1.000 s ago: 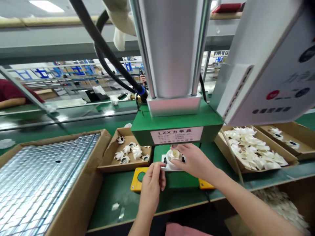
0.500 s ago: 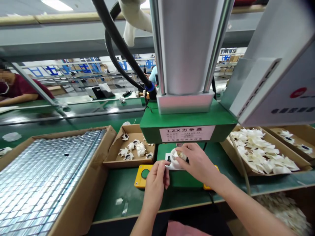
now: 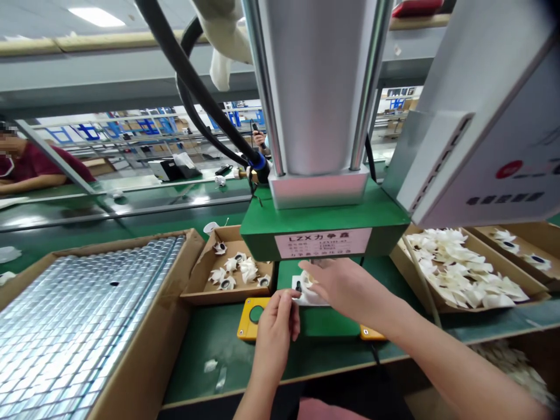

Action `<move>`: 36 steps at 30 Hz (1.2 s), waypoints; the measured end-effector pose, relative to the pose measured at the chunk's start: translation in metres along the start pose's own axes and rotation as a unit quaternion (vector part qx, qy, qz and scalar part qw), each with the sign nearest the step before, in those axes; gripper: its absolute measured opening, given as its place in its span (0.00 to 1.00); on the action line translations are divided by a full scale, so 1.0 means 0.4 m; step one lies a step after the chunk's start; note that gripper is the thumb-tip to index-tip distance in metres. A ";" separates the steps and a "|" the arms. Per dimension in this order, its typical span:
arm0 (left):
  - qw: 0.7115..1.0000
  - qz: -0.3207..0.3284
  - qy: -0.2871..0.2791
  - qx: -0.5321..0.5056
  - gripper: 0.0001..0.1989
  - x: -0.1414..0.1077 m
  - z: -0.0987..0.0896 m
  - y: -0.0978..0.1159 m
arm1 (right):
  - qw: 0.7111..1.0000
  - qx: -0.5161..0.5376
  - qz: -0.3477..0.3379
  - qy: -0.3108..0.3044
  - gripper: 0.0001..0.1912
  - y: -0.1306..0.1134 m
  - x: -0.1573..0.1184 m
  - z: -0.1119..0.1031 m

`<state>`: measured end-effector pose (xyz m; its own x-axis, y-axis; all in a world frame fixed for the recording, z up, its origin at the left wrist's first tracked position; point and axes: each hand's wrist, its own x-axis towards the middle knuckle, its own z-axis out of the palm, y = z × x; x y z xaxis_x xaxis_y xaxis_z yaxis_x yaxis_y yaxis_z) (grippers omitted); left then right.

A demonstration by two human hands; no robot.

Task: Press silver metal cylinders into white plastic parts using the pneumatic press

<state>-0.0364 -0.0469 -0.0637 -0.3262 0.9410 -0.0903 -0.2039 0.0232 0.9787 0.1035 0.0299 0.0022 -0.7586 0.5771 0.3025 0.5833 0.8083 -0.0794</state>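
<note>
Under the head of a green press [image 3: 324, 219], a white part [image 3: 310, 293] sits on the fixture. My right hand [image 3: 345, 287] reaches over it from the right, its fingertips at the top of the part and partly blurred; what they hold there is hidden. Just left of the fixture is my left hand [image 3: 280, 318], its fingers curled together and a fingertip beside the fixture's edge. Anything inside its fingers is too small to make out. A yellow box with a green button [image 3: 255, 315] stands behind my left hand.
Silver cylinders [image 3: 100, 315] fill a carton at the left. A small carton [image 3: 205, 280] holds white finned wheels. More white pieces [image 3: 464, 274] lie in a carton at the right, beside another carton [image 3: 529, 248]. A person in a dark red shirt [image 3: 52, 163] is beyond.
My right hand has risen slightly over the white part, and its fingers have shifted. My left hand stays nearly in place. The view has moved a little to the right.
</note>
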 end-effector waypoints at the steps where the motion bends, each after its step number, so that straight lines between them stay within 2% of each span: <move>1: 1.000 -0.002 -0.001 0.000 0.15 -0.001 0.000 0.001 | 1.000 0.021 -0.002 0.016 0.08 0.003 -0.010 0.009; 5: 1.000 -0.008 -0.009 0.003 0.16 -0.004 0.000 0.003 | 0.996 0.060 0.013 0.071 0.16 0.005 -0.067 0.072; 8: 1.000 -0.014 -0.017 0.002 0.17 -0.003 0.002 0.002 | 0.987 0.071 0.045 0.139 0.26 0.019 -0.128 0.117; 11: 0.999 -0.024 -0.021 -0.001 0.18 -0.002 0.000 0.011 | 0.961 0.086 0.081 0.249 0.25 0.061 -0.207 0.145; 13: 0.999 -0.030 -0.012 -0.003 0.18 -0.007 -0.011 0.027 | 0.944 0.087 0.102 0.300 0.22 0.097 -0.264 0.163; 14: 0.999 -0.019 0.007 0.026 0.17 -0.010 -0.021 0.038 | 0.940 0.085 0.112 0.312 0.21 0.112 -0.291 0.175; 16: 0.982 0.037 0.067 0.171 0.15 -0.019 -0.053 0.057 | 0.936 0.084 0.122 0.318 0.20 0.132 -0.339 0.202; 17: 0.950 0.078 0.102 0.283 0.14 -0.023 -0.074 0.062 | 0.936 0.088 0.120 0.320 0.19 0.136 -0.357 0.216; 19: 0.845 0.140 0.151 0.493 0.12 -0.032 -0.118 0.058 | 0.934 0.090 0.104 0.331 0.21 0.134 -0.382 0.242; 21: 0.750 0.169 0.165 0.618 0.11 -0.042 -0.158 0.039 | 0.932 0.083 0.091 0.342 0.24 0.126 -0.393 0.258; 23: 0.694 0.196 0.153 0.675 0.13 -0.053 -0.184 0.013 | 0.935 0.068 0.069 0.340 0.28 0.118 -0.396 0.264; 25: 0.673 0.227 0.139 0.690 0.15 -0.063 -0.193 -0.008 | 0.940 0.057 0.044 0.334 0.29 0.115 -0.395 0.264; 28: 0.674 0.235 0.136 0.687 0.15 -0.072 -0.189 -0.019 | 0.940 0.061 0.044 0.334 0.28 0.112 -0.386 0.262; 32: 0.692 0.174 0.123 0.689 0.15 -0.069 -0.187 -0.014 | 0.927 0.079 0.060 0.363 0.23 0.102 -0.366 0.268; 34: 0.713 0.153 0.120 0.674 0.17 -0.064 -0.191 -0.008 | 0.922 0.083 0.065 0.371 0.22 0.097 -0.360 0.271; 36: 0.756 0.126 0.119 0.631 0.16 -0.061 -0.195 0.001 | 0.922 0.091 0.074 0.368 0.21 0.094 -0.360 0.269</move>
<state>-0.1006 -0.0962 -0.0755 -0.3954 0.8853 0.2448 0.8868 0.2985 0.3529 0.2035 -0.0106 -0.1464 -0.2328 0.5005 0.8338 0.5555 0.7722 -0.3084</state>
